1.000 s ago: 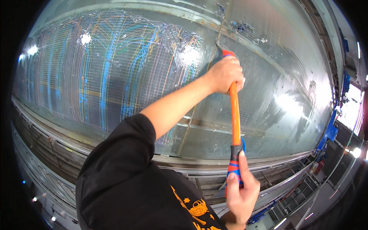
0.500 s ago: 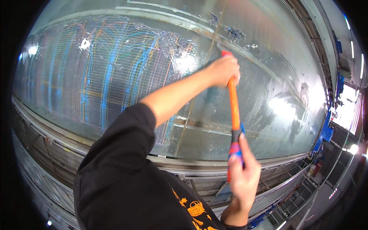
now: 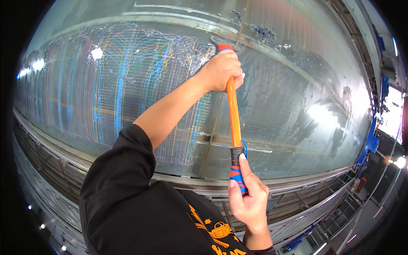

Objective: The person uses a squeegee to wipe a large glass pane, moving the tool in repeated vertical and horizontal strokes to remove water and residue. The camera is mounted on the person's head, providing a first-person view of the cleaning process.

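Observation:
A long-handled scraper [image 3: 234,112] with an orange shaft lies across my view, its red head and grey blade pressed to or just over the wet surface. My left hand [image 3: 223,70] is closed round the shaft just below the head. Lower down, my right hand [image 3: 250,197] grips the black, red and blue wrapped handle end, its thumb along the grip. Under the tool spreads a large grey sheet [image 3: 272,110], glossy and streaked. Left of the blade is a patch [image 3: 123,76] of blue, orange and violet lines, its top edge ragged with peeled film.
Dark crumpled scraps [image 3: 262,32] lie on the sheet beyond the blade. A metal rail [image 3: 204,185] runs along the near edge, with framework below it. Blue fittings [image 3: 370,142] and a beam stand at the right.
Both hands and the scraper have moved left. The blade now sits near the right edge of the coloured-line patch.

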Demonstrator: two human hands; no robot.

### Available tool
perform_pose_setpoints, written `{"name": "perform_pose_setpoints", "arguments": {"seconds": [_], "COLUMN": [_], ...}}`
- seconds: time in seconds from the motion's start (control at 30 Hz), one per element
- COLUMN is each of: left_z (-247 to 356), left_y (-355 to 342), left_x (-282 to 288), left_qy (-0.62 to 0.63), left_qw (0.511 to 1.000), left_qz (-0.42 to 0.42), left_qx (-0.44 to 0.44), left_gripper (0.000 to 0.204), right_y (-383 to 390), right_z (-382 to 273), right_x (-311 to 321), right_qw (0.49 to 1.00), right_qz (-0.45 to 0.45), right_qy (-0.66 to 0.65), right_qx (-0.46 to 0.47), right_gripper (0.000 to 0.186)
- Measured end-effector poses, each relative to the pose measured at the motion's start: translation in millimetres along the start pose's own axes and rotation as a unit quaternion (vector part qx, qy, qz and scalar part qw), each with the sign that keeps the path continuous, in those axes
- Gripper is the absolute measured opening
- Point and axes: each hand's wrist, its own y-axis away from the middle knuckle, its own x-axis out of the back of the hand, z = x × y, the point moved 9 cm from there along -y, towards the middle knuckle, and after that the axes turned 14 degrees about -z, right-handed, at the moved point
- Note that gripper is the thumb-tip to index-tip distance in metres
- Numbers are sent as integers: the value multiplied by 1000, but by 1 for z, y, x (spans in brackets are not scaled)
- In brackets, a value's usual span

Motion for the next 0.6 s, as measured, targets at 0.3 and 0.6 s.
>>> {"name": "perform_pose_setpoints", "arguments": {"seconds": [0.3, 0.6], "left_z": [-31, -15], "left_y": [-15, -10], "left_x": [9, 4], "left_qy": [-19, -2], "left_qw": [1000, 1000], "left_qz": [-11, -16], "left_qx": [0, -22], "left_gripper": [34, 35], "right_y": [-29, -15], "right_z": [-6, -2], "right_x": [8, -7], "right_qw": [999, 997], "right_qz": [-32, -39], "right_qy": [-8, -55], "right_qx": [-20, -47], "right_gripper": [64, 64]}}
